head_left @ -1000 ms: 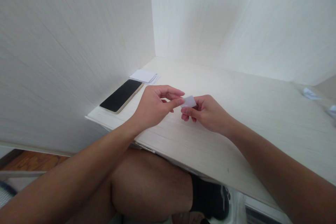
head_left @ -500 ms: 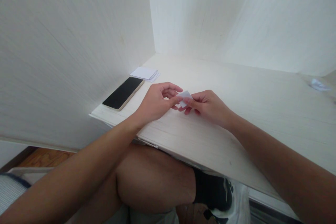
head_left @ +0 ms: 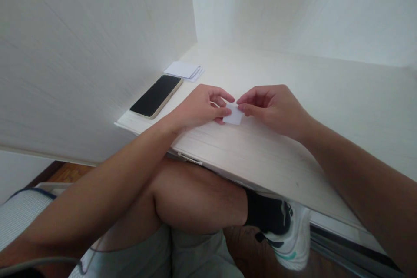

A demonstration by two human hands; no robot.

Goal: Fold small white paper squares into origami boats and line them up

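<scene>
A small white square of paper [head_left: 233, 115] is held just above the desk, between my two hands. My left hand [head_left: 208, 103] pinches its left side, thumb on top and fingers partly beneath. With thumb and index finger my right hand [head_left: 269, 106] grips the paper's upper right corner, its other fingers curled in. Whether the paper is folded in layers is too small to tell. Beyond my left forearm a phone [head_left: 156, 96] lies on the desk with its dark screen up.
Behind the phone lies a small stack of folded white paper [head_left: 182, 70]. The white desk [head_left: 260, 156] meets panels at the left and back. Below its front edge are my crossed legs and a white shoe [head_left: 293, 243].
The paper has been turned, and its flat face shows more. My right hand has shifted its grip to the upper corner. The view has tilted, and the crumpled paper at far right has left it.
</scene>
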